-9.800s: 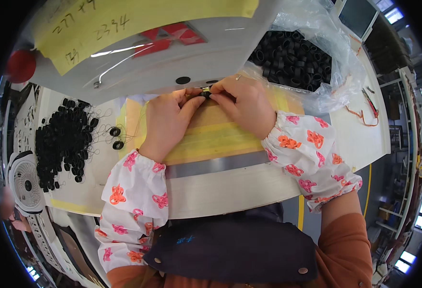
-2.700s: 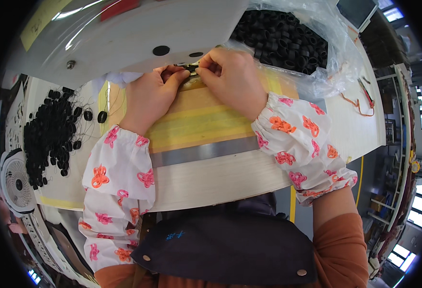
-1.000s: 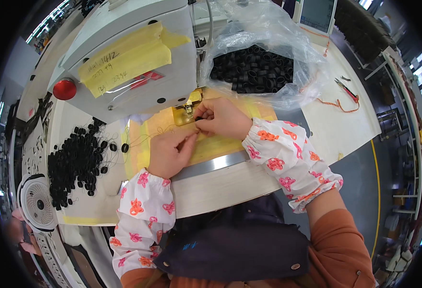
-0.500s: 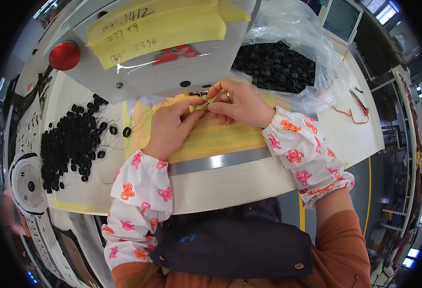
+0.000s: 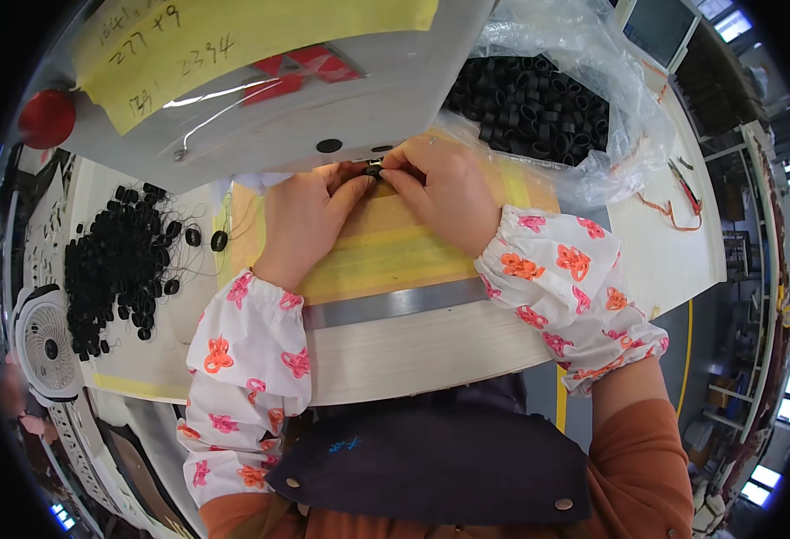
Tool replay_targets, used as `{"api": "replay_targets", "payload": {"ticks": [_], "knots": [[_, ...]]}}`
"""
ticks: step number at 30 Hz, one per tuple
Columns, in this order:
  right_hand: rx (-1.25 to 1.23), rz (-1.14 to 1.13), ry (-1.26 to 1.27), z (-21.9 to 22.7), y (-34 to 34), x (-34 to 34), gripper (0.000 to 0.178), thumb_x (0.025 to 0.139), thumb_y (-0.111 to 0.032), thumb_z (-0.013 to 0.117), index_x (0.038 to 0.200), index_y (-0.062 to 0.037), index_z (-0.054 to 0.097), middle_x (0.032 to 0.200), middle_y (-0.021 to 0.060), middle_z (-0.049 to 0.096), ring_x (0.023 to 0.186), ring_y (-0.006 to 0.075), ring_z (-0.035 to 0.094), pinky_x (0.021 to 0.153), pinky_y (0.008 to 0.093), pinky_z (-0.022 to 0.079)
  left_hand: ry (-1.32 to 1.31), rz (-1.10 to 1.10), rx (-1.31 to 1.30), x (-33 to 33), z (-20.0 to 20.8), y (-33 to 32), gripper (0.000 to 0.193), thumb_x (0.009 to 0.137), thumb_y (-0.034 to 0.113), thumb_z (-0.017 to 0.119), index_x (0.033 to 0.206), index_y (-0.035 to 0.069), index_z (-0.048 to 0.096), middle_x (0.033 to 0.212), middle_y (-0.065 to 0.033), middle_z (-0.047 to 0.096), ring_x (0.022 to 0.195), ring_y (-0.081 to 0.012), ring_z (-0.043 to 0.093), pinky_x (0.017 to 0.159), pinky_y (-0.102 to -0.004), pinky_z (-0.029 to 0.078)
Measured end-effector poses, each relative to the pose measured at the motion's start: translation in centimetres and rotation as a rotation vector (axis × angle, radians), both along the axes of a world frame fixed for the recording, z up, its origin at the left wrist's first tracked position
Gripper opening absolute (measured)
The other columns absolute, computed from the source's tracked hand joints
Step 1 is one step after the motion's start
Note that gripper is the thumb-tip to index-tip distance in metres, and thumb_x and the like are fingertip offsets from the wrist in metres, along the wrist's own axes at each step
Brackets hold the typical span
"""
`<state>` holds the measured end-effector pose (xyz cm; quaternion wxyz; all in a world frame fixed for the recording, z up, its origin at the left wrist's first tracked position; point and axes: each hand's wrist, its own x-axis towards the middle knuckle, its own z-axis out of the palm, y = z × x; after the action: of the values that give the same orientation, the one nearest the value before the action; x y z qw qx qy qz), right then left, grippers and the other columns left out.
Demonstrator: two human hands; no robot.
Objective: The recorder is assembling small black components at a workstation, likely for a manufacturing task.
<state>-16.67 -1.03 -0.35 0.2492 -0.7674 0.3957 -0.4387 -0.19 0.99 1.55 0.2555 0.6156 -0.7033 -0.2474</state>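
White table: machine; bag of black rings, right; dark pile, left; left hand and right hand, fingers narrowed, pinching one black piece.

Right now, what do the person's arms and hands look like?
The left hand and right hand wear no gloves. White sleeve covers, printed with pink and orange bow-like shapes, gather at the wrists. Rust-brown sleeves show nearer the shoulders.

A workshop: white machine with red button, bagged black rings, and what looks like shelving.
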Motion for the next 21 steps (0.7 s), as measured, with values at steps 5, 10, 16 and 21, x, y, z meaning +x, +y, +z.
{"api": "replay_targets", "payload": {"ticks": [5, 10, 16, 21], "knots": [[-0.036, -0.056, 0.037, -0.2, -0.5, 0.0, 0.008, 0.071, -0.003, 0.063, 0.074, 0.0038, 0.061, 0.065, 0.0155, 0.061, 0.055, 0.0241, 0.059, 0.051, 0.0291, 0.046, 0.107, 0.057, -0.052, 0.2, -1.5, -0.6, 0.026, 0.078, 0.027, 0.062, 0.086, 0.002, 0.065, 0.052, -0.0014, 0.052, 0.048, -0.005, 0.04, 0.046, -0.0239, 0.034], [-0.039, -0.075, 0.04, 0.0, -0.6, -0.1, 0.009, 0.07, -0.003, 0.062, 0.074, 0.0047, 0.061, 0.064, 0.0163, 0.06, 0.054, 0.0242, 0.06, 0.051, 0.0289, 0.046, 0.085, 0.052, -0.041, 0.1, -1.0, -0.5, 0.023, 0.078, 0.029, 0.058, 0.083, 0.007, 0.066, 0.064, -0.0056, 0.062, 0.055, -0.0177, 0.057, 0.053, -0.0282, 0.042], [-0.009, -0.053, -0.029, 0.1, -0.5, 0.1, 0.006, 0.068, 0.001, 0.057, 0.067, 0.0026, 0.051, 0.066, 0.0178, 0.054, 0.061, 0.035, 0.053, 0.054, 0.0393, 0.042, 0.037, 0.066, 0.016, 0.2, -0.8, -0.6, 0.024, 0.078, 0.031, 0.059, 0.083, 0.008, 0.064, 0.059, -0.0054, 0.058, 0.052, -0.0184, 0.055, 0.05, -0.0295, 0.04], [-0.01, -0.042, -0.02, 0.3, -0.3, 0.3, 0.006, 0.068, 0.001, 0.056, 0.067, 0.0026, 0.05, 0.065, 0.0185, 0.054, 0.061, 0.0359, 0.053, 0.054, 0.0397, 0.042, -0.003, 0.066, 0.01, 0.3, 0.0, -0.5, 0.025, 0.078, 0.033, 0.059, 0.083, 0.009, 0.064, 0.058, -0.0045, 0.057, 0.051, -0.0184, 0.053, 0.049, -0.0301, 0.04]]}}
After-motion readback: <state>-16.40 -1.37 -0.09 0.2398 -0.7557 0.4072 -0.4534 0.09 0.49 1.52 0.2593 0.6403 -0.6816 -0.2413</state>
